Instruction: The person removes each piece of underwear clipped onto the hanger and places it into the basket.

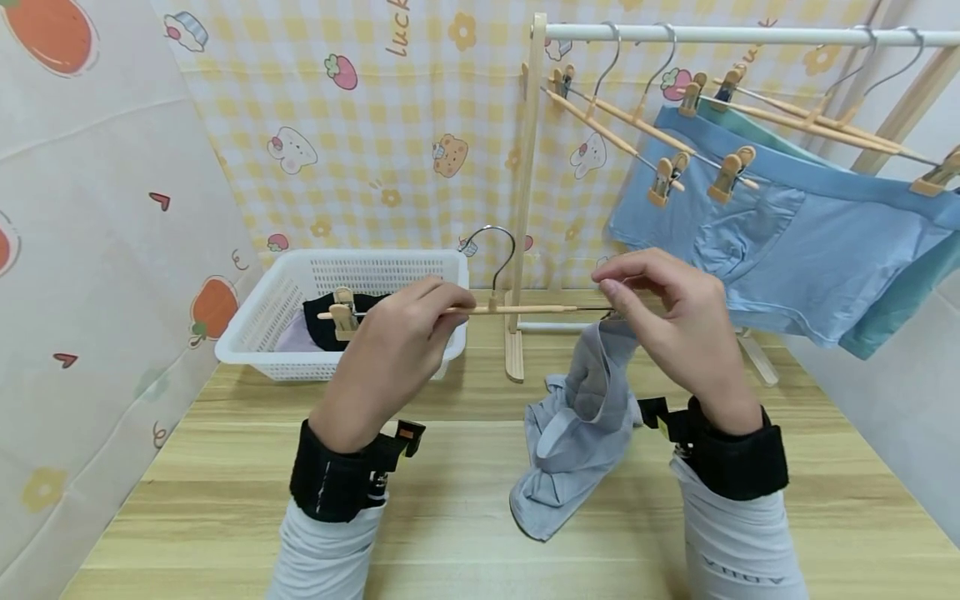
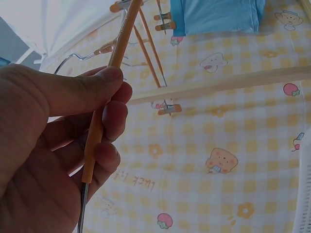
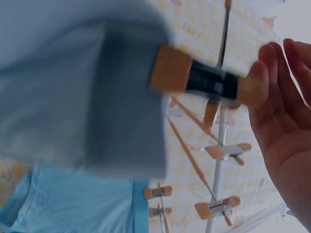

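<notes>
My left hand (image 1: 408, 346) grips the wooden bar of a clip hanger (image 1: 536, 309), its fingers curled round the bar in the left wrist view. Below the bar's right end hang grey underpants (image 1: 573, 433), their lower part on the table. A wooden clip (image 3: 170, 69) bites the edge of the grey cloth in the right wrist view. Beside that clip is my right hand (image 1: 667, 317), fingers nearly straight with a gap to the thumb; a fingertip appears to touch the clip's end. The hanger's left clip (image 1: 343, 321) shows no cloth in it.
A white basket (image 1: 255, 333) at the back left holds black and lilac cloth. On the right, a rack (image 1: 528, 167) carries several clip hangers, with blue underpants (image 1: 817, 250) and green ones (image 1: 873, 333) hanging. The wooden table (image 1: 450, 533) lies beneath.
</notes>
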The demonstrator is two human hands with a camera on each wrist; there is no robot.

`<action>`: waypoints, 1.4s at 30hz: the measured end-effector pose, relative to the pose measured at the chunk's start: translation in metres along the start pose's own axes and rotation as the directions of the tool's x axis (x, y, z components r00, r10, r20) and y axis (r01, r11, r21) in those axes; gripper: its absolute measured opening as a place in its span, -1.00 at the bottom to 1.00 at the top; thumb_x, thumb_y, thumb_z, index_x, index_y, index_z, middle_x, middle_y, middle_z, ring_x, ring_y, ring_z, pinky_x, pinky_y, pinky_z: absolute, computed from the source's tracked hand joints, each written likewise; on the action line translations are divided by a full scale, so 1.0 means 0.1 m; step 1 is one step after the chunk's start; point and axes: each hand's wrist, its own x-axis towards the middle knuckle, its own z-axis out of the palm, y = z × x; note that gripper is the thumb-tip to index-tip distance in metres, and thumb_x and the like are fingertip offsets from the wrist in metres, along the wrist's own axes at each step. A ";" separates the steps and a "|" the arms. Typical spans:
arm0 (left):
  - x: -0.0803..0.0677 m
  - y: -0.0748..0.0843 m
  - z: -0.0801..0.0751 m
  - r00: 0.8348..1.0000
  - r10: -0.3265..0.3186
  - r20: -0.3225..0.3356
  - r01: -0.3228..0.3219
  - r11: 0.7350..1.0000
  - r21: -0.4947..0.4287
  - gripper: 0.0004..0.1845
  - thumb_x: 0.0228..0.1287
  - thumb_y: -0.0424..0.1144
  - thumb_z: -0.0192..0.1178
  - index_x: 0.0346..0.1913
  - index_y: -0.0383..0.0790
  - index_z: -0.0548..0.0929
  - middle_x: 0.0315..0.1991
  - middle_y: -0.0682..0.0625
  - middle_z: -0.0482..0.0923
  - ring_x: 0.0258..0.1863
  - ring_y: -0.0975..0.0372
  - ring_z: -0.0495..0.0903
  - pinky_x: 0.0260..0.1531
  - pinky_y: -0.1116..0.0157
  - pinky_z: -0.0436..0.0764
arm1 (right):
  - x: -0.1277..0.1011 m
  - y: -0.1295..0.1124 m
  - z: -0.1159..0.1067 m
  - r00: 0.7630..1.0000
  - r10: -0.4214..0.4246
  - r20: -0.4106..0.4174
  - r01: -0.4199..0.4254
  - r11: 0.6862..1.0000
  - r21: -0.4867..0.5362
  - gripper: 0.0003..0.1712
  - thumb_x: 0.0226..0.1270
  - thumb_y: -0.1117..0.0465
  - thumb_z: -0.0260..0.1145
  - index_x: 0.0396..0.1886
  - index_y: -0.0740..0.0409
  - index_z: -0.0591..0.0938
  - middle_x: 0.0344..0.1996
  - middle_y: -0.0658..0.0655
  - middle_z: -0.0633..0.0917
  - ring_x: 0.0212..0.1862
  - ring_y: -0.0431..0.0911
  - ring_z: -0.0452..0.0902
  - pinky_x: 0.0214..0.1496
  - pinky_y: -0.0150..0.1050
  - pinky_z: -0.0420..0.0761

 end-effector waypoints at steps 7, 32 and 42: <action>-0.01 -0.07 -0.08 1.000 -0.028 -0.007 0.027 1.000 -0.014 -0.90 0.50 -0.40 0.35 -0.03 -0.29 0.80 -0.13 -0.09 0.77 -0.21 0.12 0.72 -0.17 0.19 0.72 | 0.01 0.11 -0.09 0.997 0.075 0.030 -0.070 0.989 -0.128 -0.80 0.54 0.38 0.39 0.07 0.24 0.78 -0.17 0.08 0.75 -0.15 -0.39 0.55 -0.03 -0.50 0.52; -0.03 -0.18 -0.17 0.999 -0.036 -0.026 0.032 0.992 -0.120 -0.89 0.51 -0.42 0.33 -0.03 -0.29 0.81 -0.14 -0.07 0.78 -0.22 0.21 0.70 -0.16 0.18 0.73 | 0.01 0.24 -0.11 0.995 0.082 0.053 -0.079 0.995 -0.064 -0.89 0.52 0.31 0.44 -0.05 0.19 0.80 -0.18 -0.20 0.75 -0.17 -0.36 0.62 -0.03 -0.48 0.53; -0.03 -0.18 -0.17 0.999 -0.027 -0.031 0.023 0.992 -0.125 -0.89 0.49 -0.44 0.35 -0.04 -0.28 0.81 -0.20 -0.05 0.76 -0.28 0.24 0.66 -0.23 0.20 0.68 | 0.01 0.31 -0.08 1.000 -0.016 0.010 0.016 0.999 0.038 -0.90 0.41 0.48 0.45 -0.15 0.28 0.77 -0.23 0.00 0.76 -0.24 -0.26 0.58 -0.25 -0.41 0.42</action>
